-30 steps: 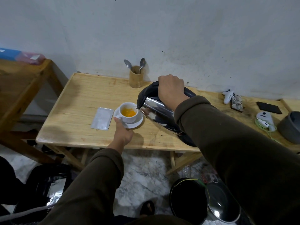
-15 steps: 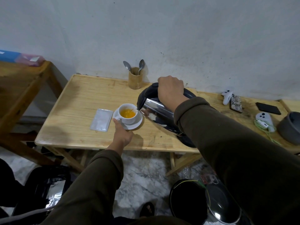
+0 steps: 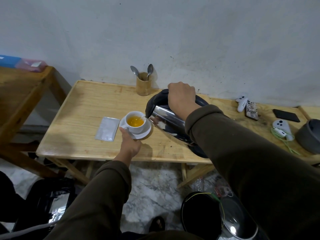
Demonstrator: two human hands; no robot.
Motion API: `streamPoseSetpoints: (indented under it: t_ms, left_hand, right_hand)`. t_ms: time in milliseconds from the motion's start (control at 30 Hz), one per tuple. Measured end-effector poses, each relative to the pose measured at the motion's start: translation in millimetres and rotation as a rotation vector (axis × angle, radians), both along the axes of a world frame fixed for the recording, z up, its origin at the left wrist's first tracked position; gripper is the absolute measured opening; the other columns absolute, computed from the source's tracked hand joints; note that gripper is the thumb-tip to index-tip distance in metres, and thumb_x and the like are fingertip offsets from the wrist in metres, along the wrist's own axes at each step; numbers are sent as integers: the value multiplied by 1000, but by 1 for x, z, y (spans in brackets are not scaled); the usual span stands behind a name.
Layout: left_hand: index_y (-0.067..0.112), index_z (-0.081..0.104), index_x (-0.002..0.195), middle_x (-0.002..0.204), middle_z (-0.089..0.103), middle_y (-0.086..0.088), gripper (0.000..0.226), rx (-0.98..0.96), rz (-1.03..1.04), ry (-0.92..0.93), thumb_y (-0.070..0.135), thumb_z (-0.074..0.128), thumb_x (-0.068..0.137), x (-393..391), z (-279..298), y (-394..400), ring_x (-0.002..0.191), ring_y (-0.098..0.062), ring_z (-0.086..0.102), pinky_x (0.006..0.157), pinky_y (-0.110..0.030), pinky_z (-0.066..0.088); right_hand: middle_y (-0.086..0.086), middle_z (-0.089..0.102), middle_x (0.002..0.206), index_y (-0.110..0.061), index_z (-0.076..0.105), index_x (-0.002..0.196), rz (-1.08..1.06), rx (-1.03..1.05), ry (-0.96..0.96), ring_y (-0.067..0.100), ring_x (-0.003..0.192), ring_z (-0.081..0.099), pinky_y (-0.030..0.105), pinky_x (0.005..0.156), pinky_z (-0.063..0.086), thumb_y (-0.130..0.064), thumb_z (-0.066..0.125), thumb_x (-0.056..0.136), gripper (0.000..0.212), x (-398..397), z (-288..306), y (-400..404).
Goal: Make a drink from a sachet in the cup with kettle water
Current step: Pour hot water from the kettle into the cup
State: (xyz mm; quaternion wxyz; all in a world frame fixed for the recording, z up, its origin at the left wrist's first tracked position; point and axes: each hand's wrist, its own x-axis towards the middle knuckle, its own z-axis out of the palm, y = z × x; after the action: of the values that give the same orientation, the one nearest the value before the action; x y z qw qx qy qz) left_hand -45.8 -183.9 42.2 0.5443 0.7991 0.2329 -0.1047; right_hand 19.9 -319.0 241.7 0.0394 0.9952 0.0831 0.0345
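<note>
Left grip (image 3: 130,144) pinches the saucer (image 3: 138,134) rim; right grip (image 3: 181,99) is wrapped tight round the kettle (image 3: 166,122) handle.

Between both grips, the cup (image 3: 135,122) holds orange liquid fairly high; tipping further risks overflow onto the table (image 3: 86,104). Left of the cup lies the sachet (image 3: 107,128).

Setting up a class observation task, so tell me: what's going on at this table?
A person is pouring from a tilted steel kettle with a black handle, held by the right hand, into a white cup of orange liquid. The left hand steadies the white saucer. A silver sachet lies flat beside it on the wooden table.
</note>
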Motion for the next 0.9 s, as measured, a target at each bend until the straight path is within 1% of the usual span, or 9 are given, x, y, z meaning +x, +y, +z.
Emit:
streamPoseSetpoints:
  t_ms: [200, 300, 433, 467, 533, 600, 700, 800, 900]
  left_hand:
    - [11, -24, 146, 156, 25, -14, 103, 22, 5, -6, 12, 59, 86, 1, -1, -1, 140, -36, 32, 112, -41, 28]
    - [13, -23, 147, 156, 25, -14, 103, 17, 23, 12, 13, 59, 85, 2, 1, -3, 140, -37, 32, 112, -42, 28]
    - [12, -22, 147, 155, 26, -14, 103, 30, 34, -10, 15, 61, 85, 1, 3, -4, 139, -37, 33, 111, -44, 28]
    - [12, -21, 147, 155, 27, -14, 103, 37, 31, -16, 16, 61, 85, 1, 3, -4, 139, -37, 33, 111, -45, 29]
    - [12, -21, 147, 154, 29, -14, 105, 49, 17, -20, 17, 62, 83, 1, 2, -3, 137, -37, 36, 110, -46, 30]
    - [13, -21, 147, 152, 32, -13, 103, 71, 14, 2, 14, 60, 84, 1, 2, -3, 135, -38, 38, 109, -46, 32]
    - [13, -18, 148, 153, 32, -13, 95, 110, 27, 9, 10, 54, 86, 1, 1, -6, 135, -41, 37, 109, -44, 30]
    - [12, -12, 149, 149, 34, -22, 91, 129, 60, -7, 13, 55, 87, 1, 1, -9, 133, -44, 37, 108, -44, 29]
    - [13, -12, 149, 148, 34, -24, 90, 130, 70, 4, 16, 56, 88, 1, 1, -11, 133, -46, 37, 109, -47, 28]
  right_hand:
    - [14, 63, 109, -9, 57, 112, -53, 74, 35, 31, 102, 59, 39, 89, 45, -8, 50, 91, 22, -1, -1, -15]
    - [16, 63, 107, -7, 57, 107, -94, 179, 22, 35, 101, 59, 38, 82, 46, -5, 47, 88, 22, -1, -5, -30]
    - [18, 65, 104, -8, 56, 96, -164, 347, 7, 37, 98, 59, 33, 68, 39, -4, 50, 81, 17, -7, -16, -57]
    - [17, 66, 103, -8, 55, 96, -201, 393, 1, 37, 98, 59, 32, 67, 37, -4, 51, 80, 17, -11, -19, -65]
    - [15, 66, 104, -8, 57, 104, -313, 503, -15, 34, 97, 59, 29, 66, 35, -5, 52, 80, 24, -20, -26, -81]
    - [12, 65, 104, -9, 57, 108, -441, 630, -53, 31, 94, 59, 28, 68, 37, -6, 53, 82, 26, -30, -35, -95]
    - [10, 65, 103, -11, 57, 104, -638, 862, -137, 27, 90, 60, 29, 72, 44, -4, 52, 83, 23, -45, -49, -111]
    - [9, 64, 101, -11, 57, 104, -791, 1029, -209, 27, 89, 61, 34, 76, 51, 0, 49, 83, 26, -58, -60, -122]
    - [6, 60, 93, -13, 58, 101, -876, 1137, -302, 27, 85, 58, 32, 75, 48, -2, 48, 85, 22, -67, -66, -134]
